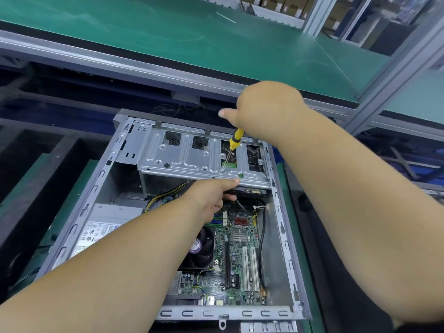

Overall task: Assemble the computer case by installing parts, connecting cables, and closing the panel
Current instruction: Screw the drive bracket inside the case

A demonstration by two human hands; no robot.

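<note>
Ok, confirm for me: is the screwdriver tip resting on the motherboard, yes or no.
No, the screwdriver held by the right hand has its tip on a screw in the metal drive cage, above the motherboard.

We see both forearms bare to the frame edge, no sleeves, gloves, watch or rings on left hand (211, 195) or right hand (266, 109).

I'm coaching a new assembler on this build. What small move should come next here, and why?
Probably turn the screwdriver to drive the screw: the right hand grips its yellow handle, its tip sits on the screw in the drive cage, and the left hand steadies the drive underneath.
</note>
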